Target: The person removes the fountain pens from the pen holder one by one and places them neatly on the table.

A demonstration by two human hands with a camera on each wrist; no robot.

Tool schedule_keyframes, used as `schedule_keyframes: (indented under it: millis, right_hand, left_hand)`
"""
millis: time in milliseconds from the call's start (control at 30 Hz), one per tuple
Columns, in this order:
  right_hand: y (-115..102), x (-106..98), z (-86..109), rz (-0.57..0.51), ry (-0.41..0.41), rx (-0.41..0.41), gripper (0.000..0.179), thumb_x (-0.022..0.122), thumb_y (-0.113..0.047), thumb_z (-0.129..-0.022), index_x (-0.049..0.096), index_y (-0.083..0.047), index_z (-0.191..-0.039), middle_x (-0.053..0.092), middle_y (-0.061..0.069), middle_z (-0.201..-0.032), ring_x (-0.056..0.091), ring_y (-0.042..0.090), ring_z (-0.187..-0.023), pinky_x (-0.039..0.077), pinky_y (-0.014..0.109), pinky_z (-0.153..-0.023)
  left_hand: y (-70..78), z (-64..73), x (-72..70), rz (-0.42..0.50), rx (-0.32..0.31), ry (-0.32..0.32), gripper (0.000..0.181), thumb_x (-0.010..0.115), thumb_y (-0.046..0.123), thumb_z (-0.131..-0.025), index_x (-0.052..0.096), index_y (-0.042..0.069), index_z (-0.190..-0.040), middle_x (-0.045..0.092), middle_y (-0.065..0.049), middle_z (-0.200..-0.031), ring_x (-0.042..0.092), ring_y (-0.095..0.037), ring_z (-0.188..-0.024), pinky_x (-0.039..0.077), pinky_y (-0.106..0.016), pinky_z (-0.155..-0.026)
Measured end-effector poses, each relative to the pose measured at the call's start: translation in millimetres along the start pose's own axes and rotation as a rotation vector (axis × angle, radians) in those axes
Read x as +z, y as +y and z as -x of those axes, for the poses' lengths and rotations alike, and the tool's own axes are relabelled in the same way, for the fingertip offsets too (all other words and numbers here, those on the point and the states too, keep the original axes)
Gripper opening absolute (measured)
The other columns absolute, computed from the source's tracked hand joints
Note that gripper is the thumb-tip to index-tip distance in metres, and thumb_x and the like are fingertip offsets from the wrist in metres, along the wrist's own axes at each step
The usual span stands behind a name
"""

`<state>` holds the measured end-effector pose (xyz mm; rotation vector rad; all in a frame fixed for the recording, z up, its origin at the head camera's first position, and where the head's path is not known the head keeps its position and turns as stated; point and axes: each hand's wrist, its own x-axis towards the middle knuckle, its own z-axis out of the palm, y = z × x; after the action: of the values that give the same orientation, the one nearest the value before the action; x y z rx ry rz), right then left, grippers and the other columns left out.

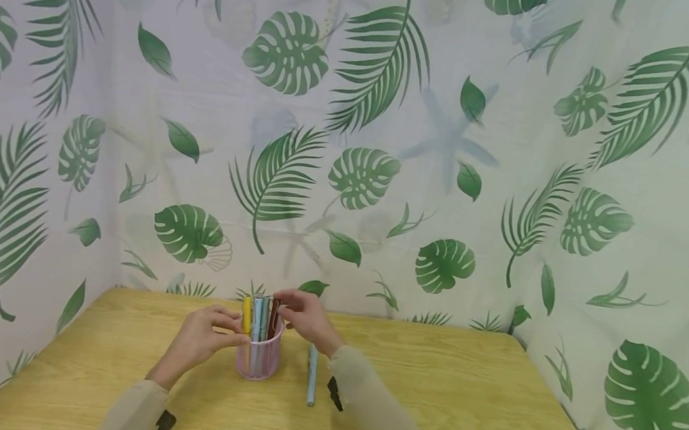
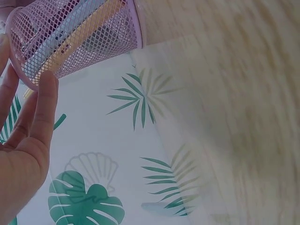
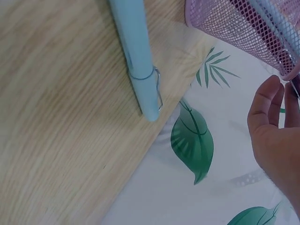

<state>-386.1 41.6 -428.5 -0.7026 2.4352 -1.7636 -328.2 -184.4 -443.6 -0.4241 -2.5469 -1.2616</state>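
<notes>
A pink mesh pen holder (image 1: 257, 362) stands upright on the table with several pens in it. Among them are a yellow pen (image 1: 246, 315), light blue pens (image 1: 257, 323) and a dark brown pen (image 1: 273, 319). My left hand (image 1: 201, 337) holds the holder by its upper edge, thumb toward the front; a fingertip touches the mesh (image 2: 98, 42) in the left wrist view. My right hand (image 1: 310, 320) pinches the top part of the brown pen at the holder's right side. Right of the holder, a light blue pen (image 1: 311, 378) with a metal clip lies on the table.
The wooden table (image 1: 458, 393) reaches back to a white wall cloth (image 1: 364, 277) printed with green leaves, which also hangs along both sides. Dark straps (image 1: 336, 394) show at both wrists.
</notes>
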Motion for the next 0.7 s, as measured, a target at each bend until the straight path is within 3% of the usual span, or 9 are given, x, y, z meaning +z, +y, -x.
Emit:
schedule_keyframes:
  millis: [167, 300, 533, 700]
  right_hand:
    - [0.1, -5.3, 2.3, -0.017, -0.009, -0.019, 0.026, 0.061, -0.009, -0.097, 0.063, -0.001, -0.122, 0.07, 0.015, -0.118, 0.065, 0.011, -0.093, 0.057, 0.05, -0.08]
    - [-0.1, -7.4, 3.2, -0.029, -0.015, -0.028, 0.024, 0.065, -0.011, -0.095, 0.064, 0.0, -0.116, 0.071, 0.015, -0.113, 0.064, 0.006, -0.086, 0.056, 0.036, -0.07]
    - [-32.7, -9.4, 22.1, -0.044, -0.015, -0.01, 0.021, 0.067, -0.006, -0.092, 0.062, 0.002, -0.11, 0.069, 0.023, -0.109, 0.062, 0.013, -0.08, 0.051, 0.03, -0.062]
    - [-31.0, -8.4, 23.0, -0.034, -0.032, -0.016, 0.021, 0.067, -0.006, -0.092, 0.062, 0.0, -0.112, 0.067, 0.026, -0.112, 0.062, 0.02, -0.08, 0.05, 0.028, -0.063]
  left_hand:
    - [-1.6, -0.6, 0.8, -0.01, 0.006, 0.01, 0.014, 0.086, 0.031, -0.073, 0.076, 0.021, -0.076, 0.071, -0.005, -0.11, 0.065, -0.029, -0.107, 0.059, -0.028, -0.075]
    - [-1.1, 0.0, 0.5, -0.019, 0.003, 0.008, 0.014, 0.086, 0.031, -0.073, 0.077, 0.02, -0.076, 0.071, -0.006, -0.11, 0.065, -0.03, -0.107, 0.059, -0.029, -0.075]
    - [-1.4, 0.1, 0.7, -0.017, -0.001, 0.006, 0.014, 0.086, 0.03, -0.073, 0.077, 0.02, -0.077, 0.071, -0.006, -0.111, 0.064, -0.03, -0.107, 0.059, -0.029, -0.075]
    - [-1.4, 0.1, 1.3, -0.002, 0.004, 0.009, 0.014, 0.086, 0.029, -0.073, 0.077, 0.019, -0.076, 0.071, -0.007, -0.11, 0.064, -0.03, -0.107, 0.059, -0.028, -0.074]
